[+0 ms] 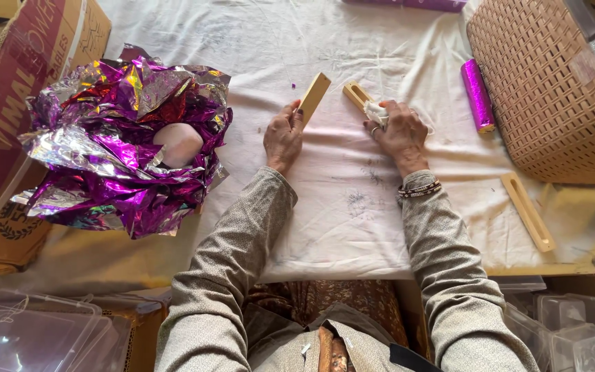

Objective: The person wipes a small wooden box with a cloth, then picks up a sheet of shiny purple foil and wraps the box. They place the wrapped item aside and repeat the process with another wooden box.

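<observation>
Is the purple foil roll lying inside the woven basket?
No, the purple foil roll lies on the white cloth just beside the woven basket, outside its wall.

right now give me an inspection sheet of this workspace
surface: white cloth, creased, faint ink stains
job's things: wooden block tilted on edge; slotted wooden mould with white wad
clutter: purple foil heap, foil roll, spare mould
grippers: left hand holds block; right hand presses wad on mould
cables: nothing seen
surroundings: wicker basket, cardboard box, clear plastic boxes
</observation>
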